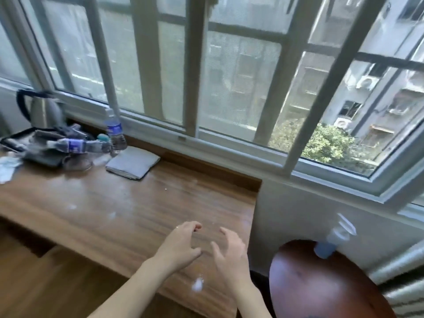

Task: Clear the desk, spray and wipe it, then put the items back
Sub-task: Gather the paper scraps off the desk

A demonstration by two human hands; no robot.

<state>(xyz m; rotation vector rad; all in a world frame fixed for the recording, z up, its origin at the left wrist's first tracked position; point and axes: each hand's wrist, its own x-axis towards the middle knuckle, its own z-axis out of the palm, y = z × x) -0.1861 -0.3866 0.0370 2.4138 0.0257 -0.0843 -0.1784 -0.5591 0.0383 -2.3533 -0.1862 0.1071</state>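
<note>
The wooden desk (142, 210) runs under the window, with pale smears and white specks on its top. My left hand (181, 244) and my right hand (229, 251) hover side by side over its near right part, fingers loosely curved, holding nothing. A folded grey cloth (133, 162) lies at the back of the desk. An upright water bottle (114, 131) stands behind it. A second bottle (75, 145) lies on its side on a cluttered black tray (13, 138). A blurred spray bottle (332, 239) stands on a round brown table (321, 285) at lower right.
A steel kettle (43, 109) stands at the far left by the window. White tissue (6, 166) lies at the desk's left edge. A brown round object (78, 162) sits in front of the tray. The window frame (229, 143) lines the desk's back, with a white wall (286, 214) on the right.
</note>
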